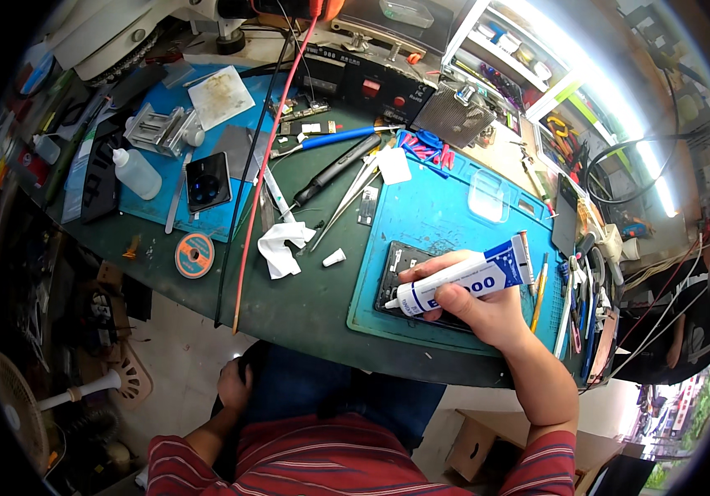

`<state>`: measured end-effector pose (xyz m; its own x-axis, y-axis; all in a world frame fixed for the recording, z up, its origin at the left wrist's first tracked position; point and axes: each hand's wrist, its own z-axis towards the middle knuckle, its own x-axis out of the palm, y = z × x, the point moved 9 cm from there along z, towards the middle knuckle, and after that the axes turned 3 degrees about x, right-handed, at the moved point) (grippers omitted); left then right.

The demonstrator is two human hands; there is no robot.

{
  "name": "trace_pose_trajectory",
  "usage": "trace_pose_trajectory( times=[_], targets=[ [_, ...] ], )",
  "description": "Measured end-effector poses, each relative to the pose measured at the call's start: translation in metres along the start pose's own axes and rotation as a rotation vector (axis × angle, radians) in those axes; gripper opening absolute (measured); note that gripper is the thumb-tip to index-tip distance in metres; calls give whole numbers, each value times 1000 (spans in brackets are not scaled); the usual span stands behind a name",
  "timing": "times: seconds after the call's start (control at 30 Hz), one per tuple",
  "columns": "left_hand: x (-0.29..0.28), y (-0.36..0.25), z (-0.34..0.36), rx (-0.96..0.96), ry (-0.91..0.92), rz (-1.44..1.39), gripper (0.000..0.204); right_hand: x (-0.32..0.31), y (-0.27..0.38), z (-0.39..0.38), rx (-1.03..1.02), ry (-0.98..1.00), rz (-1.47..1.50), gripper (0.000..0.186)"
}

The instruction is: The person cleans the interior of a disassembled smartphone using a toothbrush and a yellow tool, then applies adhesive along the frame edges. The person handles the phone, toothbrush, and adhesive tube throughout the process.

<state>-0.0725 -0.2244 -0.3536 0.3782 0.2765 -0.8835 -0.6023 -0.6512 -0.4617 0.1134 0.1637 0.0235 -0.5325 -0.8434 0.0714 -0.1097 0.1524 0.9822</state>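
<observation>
My right hand (487,312) is closed around a white and blue glue tube (462,281), tilted with its narrow nozzle pointing left and down. The nozzle tip is over the left part of a black phone frame (393,273), which lies on a blue work mat (369,307). My hand and the tube hide much of the frame; whether the tip touches it I cannot tell. Below the table edge, beside my lap, my left hand (235,385) is curled against something dark. A small white cap (334,257) lies on the green mat, left of the blue one.
Left of the cap are crumpled tissue (282,250), a solder spool (194,255), a phone (208,182) and a white squeeze bottle (137,174). Tweezers (345,202) and a black pen-shaped tool (337,170) lie ahead. A red cable (257,186) crosses the bench. Hand tools (586,298) crowd the right edge.
</observation>
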Motion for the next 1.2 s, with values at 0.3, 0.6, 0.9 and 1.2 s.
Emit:
trace_pose_trajectory(
  times=[0.3,0.6,0.9,1.2],
  targets=[
    [5,3,3,-33,37,-39,35,4,-2,1,4,9,-57,35],
    [2,3,2,-39,42,-48,33,7,-2,3,21,38,2,28],
    [-155,-230,33,889,-112,-272,30,-2,5,1,-73,-17,-55,42],
    [-212,-412,17,981,-308,-22,51,-3,3,4,-85,-26,-67,34]
  ],
)
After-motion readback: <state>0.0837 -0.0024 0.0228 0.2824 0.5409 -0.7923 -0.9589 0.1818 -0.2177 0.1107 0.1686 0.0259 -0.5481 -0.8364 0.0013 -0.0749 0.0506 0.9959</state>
